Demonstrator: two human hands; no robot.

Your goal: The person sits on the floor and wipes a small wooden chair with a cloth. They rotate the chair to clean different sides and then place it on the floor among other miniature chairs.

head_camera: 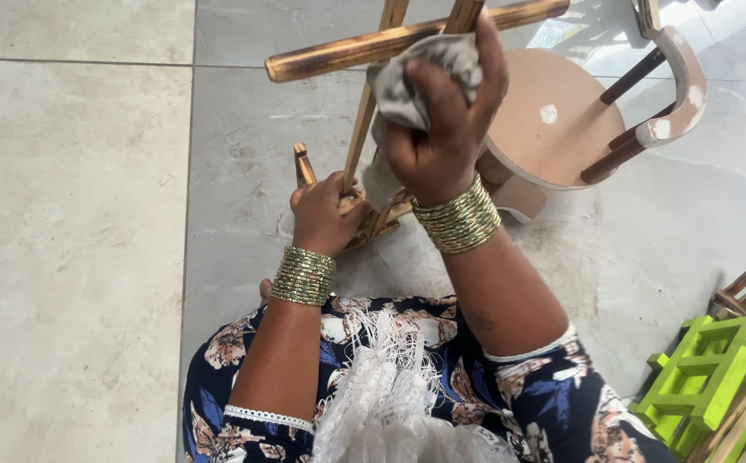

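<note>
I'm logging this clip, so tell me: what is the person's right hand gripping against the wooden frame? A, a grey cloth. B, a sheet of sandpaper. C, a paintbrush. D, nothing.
A: the right hand closes around a crumpled grey cloth, pressing it against the scorched wooden frame, while the left hand steadies the frame's base.

Gold-green bangles [459,219], navy floral sleeves [562,403]

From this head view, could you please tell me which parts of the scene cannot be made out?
- Scorched wooden stick frame: its top is cut off by the upper edge.
- Grey cloth: largely hidden in the right hand.
- Frame's base: covered by the left hand.
- Small pale wooden chair: its backrest top leaves the picture.
- Green wooden slatted piece: cut off at the right corner.
</note>
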